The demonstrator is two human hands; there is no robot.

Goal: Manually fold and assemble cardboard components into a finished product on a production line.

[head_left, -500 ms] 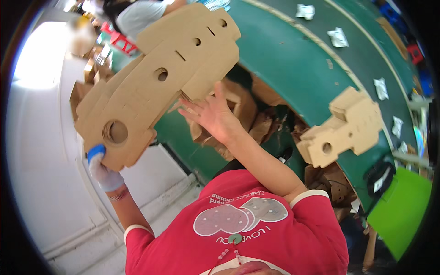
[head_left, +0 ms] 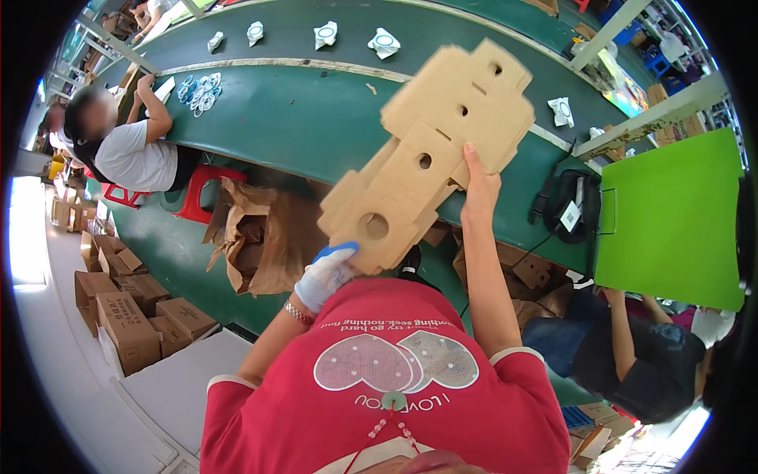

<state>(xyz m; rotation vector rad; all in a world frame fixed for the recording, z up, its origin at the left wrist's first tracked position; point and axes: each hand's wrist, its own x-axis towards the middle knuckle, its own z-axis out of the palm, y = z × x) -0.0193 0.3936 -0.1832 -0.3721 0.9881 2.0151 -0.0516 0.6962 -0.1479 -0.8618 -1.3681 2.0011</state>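
Note:
A stack of flat die-cut cardboard sheets (head_left: 410,170) with round holes and slits is held up, slanting, in front of me over the green table. My left hand (head_left: 328,276), in a white glove with blue fingertips, grips its lower end beside the largest hole. My right hand (head_left: 480,188), bare, grasps the stack's right edge about halfway up. Its thumb lies on the top sheet, and the other fingers are hidden behind the cardboard.
A green worktable (head_left: 292,118) runs across, with blue-and-white rings (head_left: 204,93) at its left. White packets (head_left: 384,43) lie on a dark belt behind. A brown paper sack (head_left: 264,237) stands near me. Co-workers sit left (head_left: 138,150) and right (head_left: 639,355), near a lime-green board (head_left: 671,221).
The view has swung round. The stack now stands farther right, in front of me. My right hand, open and apart before, has closed on its edge. A second cardboard stack on the table is out of sight.

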